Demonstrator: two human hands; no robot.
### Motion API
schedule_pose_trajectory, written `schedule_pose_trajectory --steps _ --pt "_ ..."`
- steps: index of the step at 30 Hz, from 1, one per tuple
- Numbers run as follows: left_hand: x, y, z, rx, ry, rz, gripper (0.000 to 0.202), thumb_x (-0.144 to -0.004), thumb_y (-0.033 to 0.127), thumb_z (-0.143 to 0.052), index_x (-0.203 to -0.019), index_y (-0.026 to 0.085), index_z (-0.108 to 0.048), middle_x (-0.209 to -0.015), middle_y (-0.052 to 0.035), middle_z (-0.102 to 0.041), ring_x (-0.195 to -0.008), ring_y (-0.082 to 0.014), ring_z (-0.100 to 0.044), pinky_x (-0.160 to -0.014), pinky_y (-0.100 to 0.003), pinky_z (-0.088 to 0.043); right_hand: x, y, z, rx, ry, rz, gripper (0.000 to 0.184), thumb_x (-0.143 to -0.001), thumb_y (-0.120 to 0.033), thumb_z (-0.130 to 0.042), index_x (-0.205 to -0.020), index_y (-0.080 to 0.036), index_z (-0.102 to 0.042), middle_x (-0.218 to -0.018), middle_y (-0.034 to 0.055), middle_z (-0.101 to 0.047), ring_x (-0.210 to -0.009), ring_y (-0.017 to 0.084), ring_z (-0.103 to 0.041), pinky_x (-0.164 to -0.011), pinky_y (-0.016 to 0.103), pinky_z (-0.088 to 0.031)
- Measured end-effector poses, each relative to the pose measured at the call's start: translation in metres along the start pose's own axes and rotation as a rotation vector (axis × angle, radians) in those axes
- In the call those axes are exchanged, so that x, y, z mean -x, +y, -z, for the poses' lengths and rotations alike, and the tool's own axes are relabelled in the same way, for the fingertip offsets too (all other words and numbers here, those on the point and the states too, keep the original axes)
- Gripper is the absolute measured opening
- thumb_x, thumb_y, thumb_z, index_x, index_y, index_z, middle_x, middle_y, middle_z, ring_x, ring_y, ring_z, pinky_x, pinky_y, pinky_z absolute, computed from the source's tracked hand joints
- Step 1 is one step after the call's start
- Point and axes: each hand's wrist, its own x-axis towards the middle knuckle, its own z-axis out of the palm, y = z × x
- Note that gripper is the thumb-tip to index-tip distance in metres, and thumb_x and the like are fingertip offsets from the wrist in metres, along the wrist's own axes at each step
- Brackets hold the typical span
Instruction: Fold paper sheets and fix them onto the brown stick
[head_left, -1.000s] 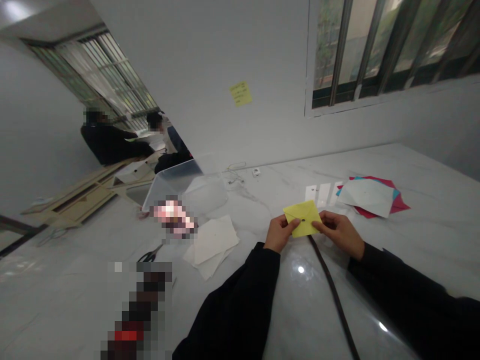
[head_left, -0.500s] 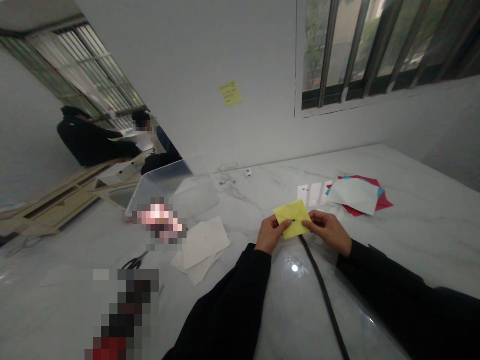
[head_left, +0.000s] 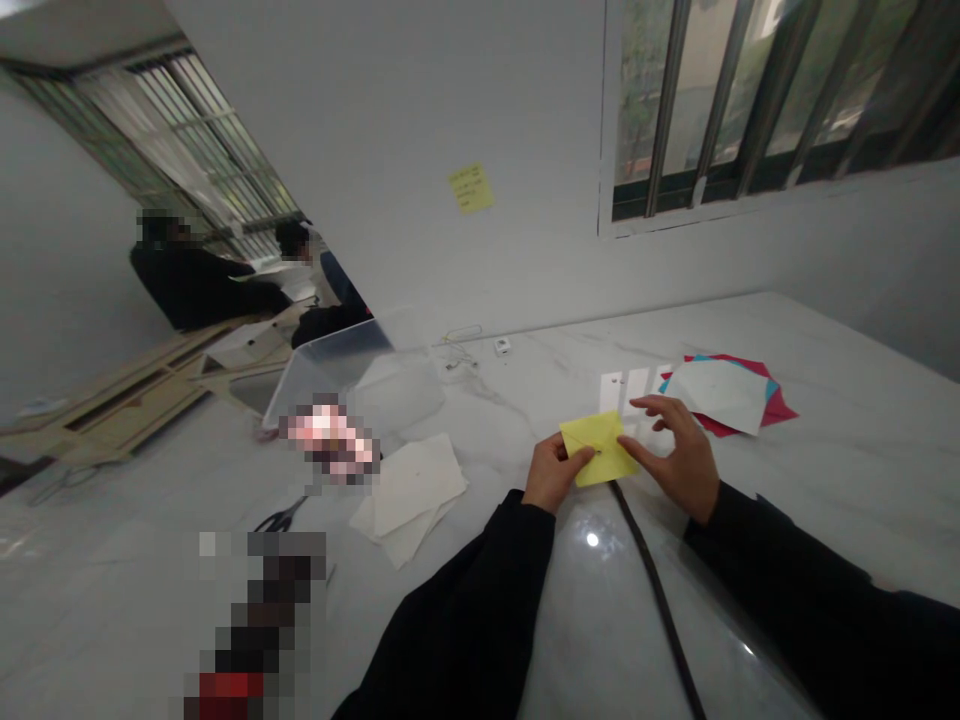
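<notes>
A small yellow paper envelope (head_left: 596,433) with folded-in flaps is held up over the marble-patterned tabletop. My left hand (head_left: 553,472) pinches its lower left side, thumb on the front near a small dark spot and fingers behind. At the envelope's right edge, my right hand (head_left: 681,455) has its fingers lifted away and spread from the thumb. The thumb tip lies at that edge; whether it presses on it I cannot tell. A dark strap (head_left: 649,575) runs from below the envelope toward the bottom of the view.
To the right lies a stack of white, blue and red papers (head_left: 724,392). White sheets (head_left: 420,487), scissors (head_left: 281,517) and a clear plastic box (head_left: 337,365) are on the left. A white charger (head_left: 502,346) and cable sit by the wall. Two people (head_left: 202,280) sit farther off.
My right hand has loosened its pinch on the envelope, its fingers now raised and apart from the thumb. My left hand keeps its hold. The whole view has shifted slightly.
</notes>
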Motion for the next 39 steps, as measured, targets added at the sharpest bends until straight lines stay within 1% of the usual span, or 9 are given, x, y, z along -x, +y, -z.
schedule_pose_trajectory --steps 3,5,12,19,24,29,33,36,39 --pt "0.002 -0.001 -0.001 -0.008 -0.024 -0.001 0.043 -0.063 0.031 -0.081 -0.101 0.011 -0.072 -0.098 -0.0128 -0.074 -0.082 -0.0246 -0.069 -0.078 -0.036 -0.053 0.004 -0.003 -0.002 0.137 -0.115 0.224 0.025 -0.079 -0.037 -0.071 -0.103 -0.030 -0.070 -0.124 0.0076 -0.058 -0.117 0.030 -0.049 -0.099 0.048 -0.043" --pt "0.003 -0.002 -0.002 -0.028 -0.041 -0.008 0.043 -0.064 0.031 -0.081 -0.101 0.011 -0.072 -0.097 -0.0123 -0.074 -0.081 -0.0244 -0.069 -0.076 -0.035 -0.053 0.005 -0.003 -0.005 0.161 -0.165 0.291 0.021 -0.080 -0.036 -0.071 -0.101 -0.031 -0.071 -0.123 0.0069 -0.058 -0.118 0.030 -0.048 -0.101 0.050 -0.041" --pt "0.006 0.003 -0.006 -0.054 -0.066 -0.016 0.047 -0.063 0.033 -0.081 -0.103 0.010 -0.072 -0.093 -0.0120 -0.074 -0.083 -0.0252 -0.069 -0.077 -0.034 -0.053 0.005 0.004 -0.008 0.198 -0.187 0.322 0.005 -0.083 -0.031 -0.069 -0.086 -0.029 -0.072 -0.117 0.0061 -0.061 -0.114 0.028 -0.050 -0.098 0.048 -0.044" --pt "0.005 0.002 -0.006 -0.057 -0.077 -0.002 0.053 -0.059 0.037 -0.084 -0.101 0.009 -0.071 -0.092 -0.0115 -0.074 -0.079 -0.0235 -0.069 -0.075 -0.033 -0.053 0.004 0.005 -0.006 0.188 -0.180 0.411 0.011 -0.085 -0.029 -0.068 -0.095 -0.028 -0.072 -0.123 0.0072 -0.057 -0.118 0.028 -0.047 -0.092 0.048 -0.049" --pt "0.007 0.005 -0.007 -0.069 -0.082 0.020 0.054 -0.060 0.038 -0.083 -0.104 0.009 -0.071 -0.092 -0.0113 -0.074 -0.077 -0.0228 -0.069 -0.073 -0.032 -0.053 0.001 0.005 -0.004 0.199 -0.221 0.477 0.008 -0.085 -0.026 -0.068 -0.091 -0.027 -0.072 -0.120 0.0070 -0.058 -0.117 0.028 -0.048 -0.094 0.050 -0.048" --pt "0.007 0.005 -0.006 -0.091 -0.071 0.023 0.050 -0.061 0.034 -0.082 -0.104 0.009 -0.070 -0.093 -0.0114 -0.074 -0.076 -0.0217 -0.069 -0.071 -0.030 -0.053 0.000 0.001 0.000 0.211 -0.285 0.463 0.005 -0.087 -0.027 -0.065 -0.089 -0.024 -0.070 -0.120 0.0081 -0.059 -0.118 0.028 -0.049 -0.100 0.051 -0.044" --pt "0.003 0.001 -0.002 -0.107 -0.045 0.001 0.043 -0.063 0.029 -0.079 -0.100 0.010 -0.071 -0.087 -0.0092 -0.074 -0.074 -0.0202 -0.068 -0.069 -0.029 -0.052 -0.001 -0.005 0.002 0.151 -0.341 0.419 0.007 -0.088 -0.028 -0.063 -0.088 -0.023 -0.067 -0.118 0.0081 -0.061 -0.117 0.027 -0.051 -0.100 0.048 -0.044" --pt "-0.004 -0.001 0.007 -0.105 0.058 -0.048 0.035 -0.066 0.032 -0.076 -0.095 0.012 -0.070 -0.086 -0.0076 -0.073 -0.073 -0.0183 -0.066 -0.065 -0.026 -0.051 -0.004 -0.001 0.005 0.129 -0.274 0.332 0.010 -0.088 -0.032 -0.063 -0.086 -0.023 -0.067 -0.108 0.0071 -0.065 -0.106 0.025 -0.058 -0.093 0.043 -0.047" --pt "-0.010 0.004 0.016 -0.094 0.222 -0.051 0.032 -0.072 0.040 -0.070 -0.091 0.013 -0.068 -0.076 -0.0045 -0.069 -0.062 -0.0141 -0.060 -0.052 -0.021 -0.045 -0.011 0.018 0.010 0.198 -0.148 0.160 0.017 -0.087 -0.038 -0.062 -0.085 -0.022 -0.067 -0.089 0.0048 -0.069 -0.081 0.021 -0.063 -0.074 0.036 -0.051"
